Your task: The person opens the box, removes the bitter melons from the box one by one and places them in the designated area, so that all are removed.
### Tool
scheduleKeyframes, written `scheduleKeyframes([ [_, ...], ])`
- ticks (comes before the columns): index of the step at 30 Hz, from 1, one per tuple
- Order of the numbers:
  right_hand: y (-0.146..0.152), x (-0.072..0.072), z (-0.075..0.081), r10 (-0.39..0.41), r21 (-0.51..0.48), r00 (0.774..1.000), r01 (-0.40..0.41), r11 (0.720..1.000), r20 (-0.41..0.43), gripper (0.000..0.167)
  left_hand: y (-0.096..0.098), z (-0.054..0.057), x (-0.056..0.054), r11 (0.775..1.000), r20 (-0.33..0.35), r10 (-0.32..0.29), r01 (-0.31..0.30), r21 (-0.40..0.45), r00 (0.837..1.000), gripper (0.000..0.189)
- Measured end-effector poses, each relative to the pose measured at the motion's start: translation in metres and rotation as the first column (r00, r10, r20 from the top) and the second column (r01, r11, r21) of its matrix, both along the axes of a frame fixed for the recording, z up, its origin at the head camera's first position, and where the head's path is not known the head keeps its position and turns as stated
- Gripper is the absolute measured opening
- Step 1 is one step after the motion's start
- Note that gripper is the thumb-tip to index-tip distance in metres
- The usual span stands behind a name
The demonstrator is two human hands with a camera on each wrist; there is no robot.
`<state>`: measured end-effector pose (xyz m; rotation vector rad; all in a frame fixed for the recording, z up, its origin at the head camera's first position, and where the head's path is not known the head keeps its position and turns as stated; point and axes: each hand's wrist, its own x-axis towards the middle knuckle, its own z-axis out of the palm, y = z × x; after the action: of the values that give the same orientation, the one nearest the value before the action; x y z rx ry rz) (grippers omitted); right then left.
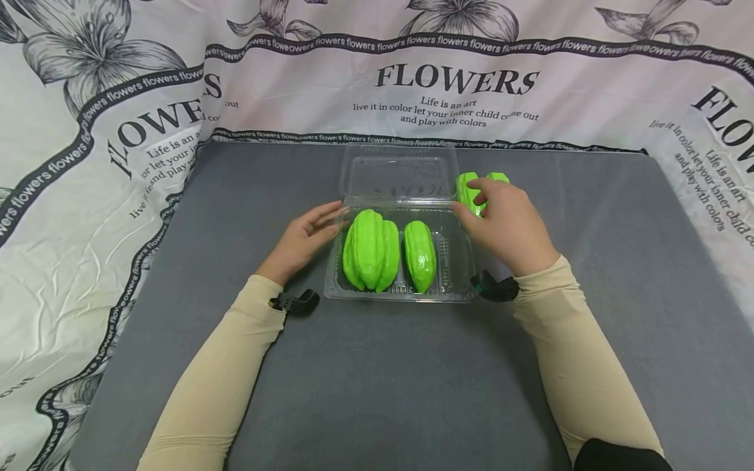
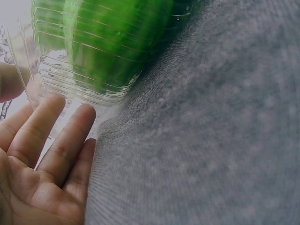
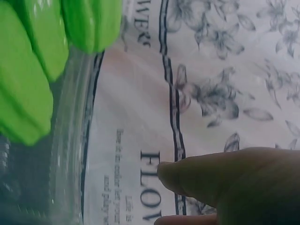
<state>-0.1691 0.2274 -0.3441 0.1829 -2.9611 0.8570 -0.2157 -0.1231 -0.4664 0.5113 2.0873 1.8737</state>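
A clear plastic clamshell box (image 1: 453, 288) lies open on the grey table, its lid (image 1: 400, 173) folded back. Inside, a cluster of bright green star fruits (image 1: 370, 252) fills the left part, and a single star fruit (image 1: 420, 256) lies to the right of it. My left hand (image 1: 300, 242) is at the box's left side, its extended fingers (image 2: 65, 150) by the ribbed wall; whether they touch is unclear. Above the back right corner hovers my right hand (image 1: 506, 219), fingers loosely bent and holding nothing. More green star fruit (image 1: 467, 190) lies just beyond it, partly hidden by the hand.
Grey cloth (image 1: 377, 386) covers the table. A white curtain printed with flowers and lettering (image 1: 456, 78) hangs along the back and left edges. Each wrist wears a black band (image 1: 294, 302).
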Motion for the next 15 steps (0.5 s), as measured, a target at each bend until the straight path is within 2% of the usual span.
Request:
scheduleKeyframes([
  [10, -0.021, 0.007, -0.004, 0.083, 0.012, 0.996, -0.083, 0.996, 0.042, 0.055, 0.000, 0.001, 0.001, 1.000, 0.001, 0.004, -0.004, 0.006, 1.000, 0.055],
  [15, -0.028, 0.008, -0.011, 0.119, 0.038, 0.992, -0.120, 0.992, 0.038, 0.056, 0.000, 0.001, 0.001, 1.000, -0.007, 0.004, -0.004, 0.001, 1.000, 0.055],
])
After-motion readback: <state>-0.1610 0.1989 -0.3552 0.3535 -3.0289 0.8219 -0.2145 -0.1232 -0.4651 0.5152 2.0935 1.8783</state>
